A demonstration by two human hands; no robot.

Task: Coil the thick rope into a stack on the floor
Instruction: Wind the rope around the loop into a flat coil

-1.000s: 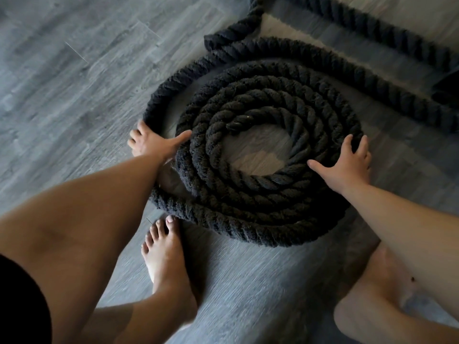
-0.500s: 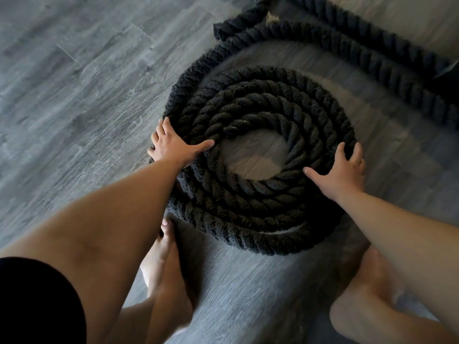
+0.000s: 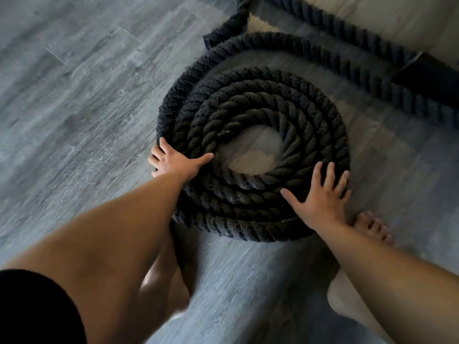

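A thick black twisted rope (image 3: pixel 250 112) lies coiled in several rings on the grey wood floor, with bare floor showing in its centre. A loose length of rope (image 3: pixel 347 63) runs from the coil's outer left ring up and off to the right. My left hand (image 3: pixel 176 161) presses on the coil's left side, fingers curled over the outer ring, thumb pointing inward. My right hand (image 3: pixel 320 194) lies flat with spread fingers on the coil's lower right side.
Another stretch of rope (image 3: pixel 315 14) crosses the top, and a rope end (image 3: pixel 231 28) lies above the coil. A dark object (image 3: pixel 432 78) sits at the right edge. My bare foot (image 3: pixel 372 225) stands just right of the coil; my other leg (image 3: pixel 169 274) is below it.
The outer loop on the left has been pushed in tight against the coil. My right hand has slid lower on the right side and spread flat. The view has shifted left.
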